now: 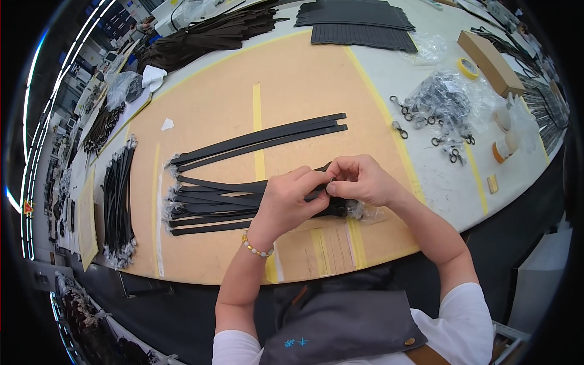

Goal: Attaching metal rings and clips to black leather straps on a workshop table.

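Over the middle of the table my left hand (292, 196) and my right hand (365, 181) meet, fingertips almost touching. My left hand is closed on a black strap (320, 169), part of which shows between the fingers. The thumb and forefinger of my right hand pinch something small at the strap; the fingers hide most of it. Below and left of my hands lie several black straps (213, 198) in a loose bunch, their left ends wrapped in clear plastic. Farther off, a few straps (267, 139) lie side by side. Under my right hand is more crumpled clear plastic (365, 212).
A bundle of black straps (118, 201) lies at the left. Black metal clasps (432, 120) spill from a clear bag (447, 91) at the right, near a yellow tape roll (468, 68) and a cardboard box (490, 62). Dark strips (359, 15) are stacked at the far edge.
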Demonstrator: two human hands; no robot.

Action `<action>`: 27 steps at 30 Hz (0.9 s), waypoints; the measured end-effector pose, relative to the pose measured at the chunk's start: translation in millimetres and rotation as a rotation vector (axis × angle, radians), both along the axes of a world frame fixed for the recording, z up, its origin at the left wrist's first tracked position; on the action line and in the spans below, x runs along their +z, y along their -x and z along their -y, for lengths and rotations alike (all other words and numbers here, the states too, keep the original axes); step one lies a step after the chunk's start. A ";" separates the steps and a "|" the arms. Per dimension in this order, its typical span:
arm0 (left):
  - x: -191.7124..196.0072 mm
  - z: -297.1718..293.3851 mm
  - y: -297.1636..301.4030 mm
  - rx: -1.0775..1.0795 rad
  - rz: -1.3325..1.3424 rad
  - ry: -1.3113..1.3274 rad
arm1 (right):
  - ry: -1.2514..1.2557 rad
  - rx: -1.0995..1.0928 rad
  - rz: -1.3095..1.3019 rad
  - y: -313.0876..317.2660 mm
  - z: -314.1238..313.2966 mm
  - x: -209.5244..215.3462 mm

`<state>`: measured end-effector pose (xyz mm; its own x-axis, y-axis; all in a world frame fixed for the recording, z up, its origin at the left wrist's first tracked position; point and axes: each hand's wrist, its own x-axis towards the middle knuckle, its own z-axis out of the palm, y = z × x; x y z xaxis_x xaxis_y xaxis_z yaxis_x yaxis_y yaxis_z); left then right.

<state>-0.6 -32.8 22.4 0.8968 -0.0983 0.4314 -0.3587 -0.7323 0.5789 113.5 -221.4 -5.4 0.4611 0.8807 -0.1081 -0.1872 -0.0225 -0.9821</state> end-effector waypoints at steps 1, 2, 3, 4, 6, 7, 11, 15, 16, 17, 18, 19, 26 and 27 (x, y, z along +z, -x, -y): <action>-2.5 -0.2 -1.1 -0.019 -0.003 -0.013 | 0.058 -0.047 0.091 1.9 -0.9 0.6; -3.9 0.4 -1.7 -0.016 -0.007 -0.011 | 0.060 -0.044 0.088 2.8 -2.2 -0.5; -5.0 1.5 -2.2 -0.025 -0.003 0.051 | 0.050 -0.060 0.070 3.6 -3.5 -2.0; -4.5 3.4 -4.4 -0.039 0.000 0.114 | 0.043 -0.082 0.051 3.5 -3.1 -3.9; 1.6 4.3 -4.1 0.011 -0.090 0.167 | 0.023 -0.063 -0.025 0.1 -1.6 -4.1; 5.5 3.3 -2.9 0.067 -0.175 0.211 | -0.005 -0.039 -0.098 -1.2 -2.4 -3.6; -0.7 -5.2 -4.0 0.012 -0.207 0.230 | 0.014 -0.014 -0.087 -2.8 -2.0 -5.3; -0.2 -6.2 -2.4 0.020 -0.252 0.254 | 0.011 -0.016 -0.088 -0.8 -3.2 -1.3; -0.8 -6.4 -2.6 0.017 -0.257 0.260 | 0.007 -0.014 -0.089 -0.8 -3.0 -1.0; -0.4 -6.4 -2.8 0.019 -0.257 0.262 | 0.009 -0.011 -0.089 -0.8 -3.0 -2.2; 0.6 -6.2 -2.9 0.018 -0.282 0.275 | 0.013 -0.018 -0.084 -0.9 -3.1 -4.1; 1.3 -6.1 -2.7 0.017 -0.306 0.287 | 0.017 -0.024 -0.078 -0.9 -3.2 -4.9; -0.3 -7.0 -2.4 0.004 -0.299 0.287 | 0.003 -0.001 -0.080 -1.6 -2.8 -5.5; 0.1 -6.9 -2.3 0.006 -0.288 0.277 | -0.006 -0.002 -0.080 -1.0 -3.0 -6.2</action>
<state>1.7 -25.9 22.5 0.9851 -0.0084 0.1720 -0.1496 -0.5359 0.8309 114.5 -218.4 -11.6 0.4532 0.8804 -0.1397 -0.2650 -0.0166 -0.9641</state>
